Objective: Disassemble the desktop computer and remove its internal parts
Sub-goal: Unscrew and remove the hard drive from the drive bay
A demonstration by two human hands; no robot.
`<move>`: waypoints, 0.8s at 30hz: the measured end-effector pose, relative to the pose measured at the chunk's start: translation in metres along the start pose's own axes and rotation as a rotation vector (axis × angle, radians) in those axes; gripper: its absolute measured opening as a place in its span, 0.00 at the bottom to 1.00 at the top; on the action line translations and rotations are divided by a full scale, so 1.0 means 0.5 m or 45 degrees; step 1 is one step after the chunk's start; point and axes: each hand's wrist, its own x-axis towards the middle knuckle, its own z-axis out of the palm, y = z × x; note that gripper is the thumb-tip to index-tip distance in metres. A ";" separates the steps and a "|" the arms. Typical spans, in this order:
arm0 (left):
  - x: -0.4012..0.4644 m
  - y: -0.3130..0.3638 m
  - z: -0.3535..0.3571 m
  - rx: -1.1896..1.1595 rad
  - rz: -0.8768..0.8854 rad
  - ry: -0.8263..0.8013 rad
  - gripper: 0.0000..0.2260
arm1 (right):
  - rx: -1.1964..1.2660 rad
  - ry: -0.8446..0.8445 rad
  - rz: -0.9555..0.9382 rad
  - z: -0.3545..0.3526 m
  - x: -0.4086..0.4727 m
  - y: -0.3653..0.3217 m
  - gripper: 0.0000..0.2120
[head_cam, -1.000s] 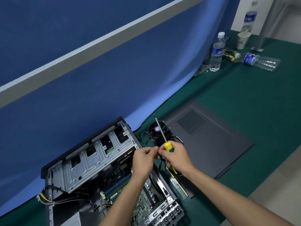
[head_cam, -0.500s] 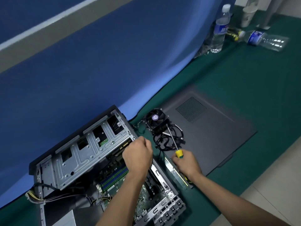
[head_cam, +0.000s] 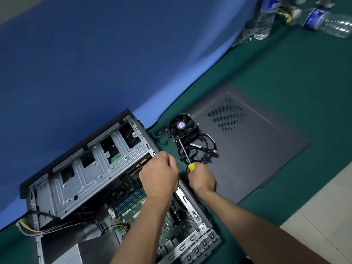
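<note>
Here, in the head view, our left hand [head_cam: 159, 177] is curled over the open computer case [head_cam: 80, 180] at its upper edge; whether it grasps anything we cannot tell. Our right hand [head_cam: 202, 178] grips the screwdriver [head_cam: 187, 159], shaft pointing at the removed cooler fan [head_cam: 182, 128]. We judge the tip could snag the loose cables [head_cam: 206, 149] or slip onto the motherboard [head_cam: 133, 204]. We count one side panel [head_cam: 257, 149], two water bottles, one upright [head_cam: 265, 18], one lying [head_cam: 327, 21]
</note>
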 end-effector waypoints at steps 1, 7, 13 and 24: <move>0.001 0.001 0.000 -0.005 0.003 -0.002 0.18 | -0.049 0.014 -0.019 0.003 -0.001 0.001 0.08; 0.000 -0.009 0.008 -0.023 -0.012 0.005 0.17 | -0.030 -0.033 -0.159 -0.005 -0.013 0.015 0.07; -0.002 -0.006 0.000 -0.023 0.009 0.006 0.17 | 0.155 -0.123 -0.260 -0.056 -0.027 0.055 0.04; -0.002 -0.001 -0.049 0.459 0.472 -0.187 0.17 | -0.037 -0.173 -0.646 -0.199 -0.079 -0.035 0.09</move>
